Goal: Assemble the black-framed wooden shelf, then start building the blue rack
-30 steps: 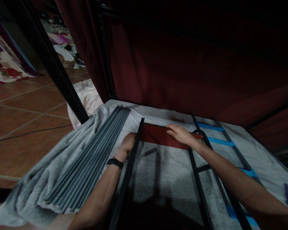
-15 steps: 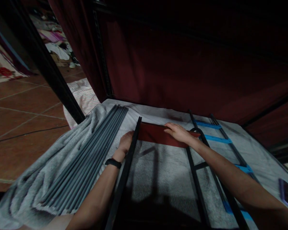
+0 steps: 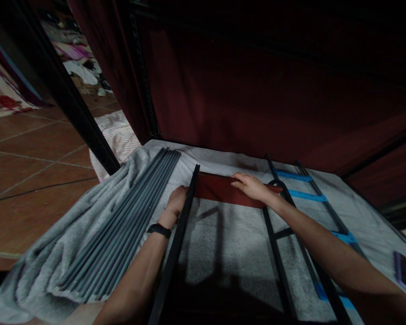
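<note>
Red board (image 3: 213, 188) sat crosswise at the far end of the black frame (image 3: 181, 225). R. hand (image 3: 252, 187) was part-closed over its top edge, apparently holding it. L. hand (image 3: 177, 200) was curled against the frame's outer L. side; fingertips hidden, so grip couldn't be told. Risk, in insp.'s view: board could tip if R. hand slackened; frame could skid on soft blanket (image 3: 237, 243) if pushed unevenly, poss. knocking adj. pipes (image 3: 128, 216).
</note>
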{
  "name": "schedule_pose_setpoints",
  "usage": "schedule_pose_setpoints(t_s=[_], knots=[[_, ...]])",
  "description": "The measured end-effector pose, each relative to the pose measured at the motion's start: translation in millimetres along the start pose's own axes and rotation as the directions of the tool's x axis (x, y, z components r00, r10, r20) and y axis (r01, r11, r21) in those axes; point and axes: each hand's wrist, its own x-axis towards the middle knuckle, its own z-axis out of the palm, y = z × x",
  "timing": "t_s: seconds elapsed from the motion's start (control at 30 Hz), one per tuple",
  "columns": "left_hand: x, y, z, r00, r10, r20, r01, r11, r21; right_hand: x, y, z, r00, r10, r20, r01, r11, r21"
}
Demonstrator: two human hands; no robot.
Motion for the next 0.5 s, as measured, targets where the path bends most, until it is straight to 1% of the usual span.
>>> schedule_pose_setpoints(t_s=[0.1,0.3,0.5], knots=[[-0.8,1.4,-2.7,1.0,0.002,-0.01,-0.002,1.0,0.011,-0.1,-1.1,-0.5,1.0,0.005,-0.001,-0.005,1.0,0.01],[-0.4,0.0,-4.4,0.999,0.025,0.024,-0.024,0.999,-0.03,-0.6,-2.6,-1.9,1.0,0.005,0.001,-0.005,1.0,0.025],[2.3,-3.3,1.0,1.0,-0.012,-0.022,0.011,0.998,-0.055,-0.4,-2.3,-2.5,1.0,0.01,0.002,-0.011,0.999,0.041]])
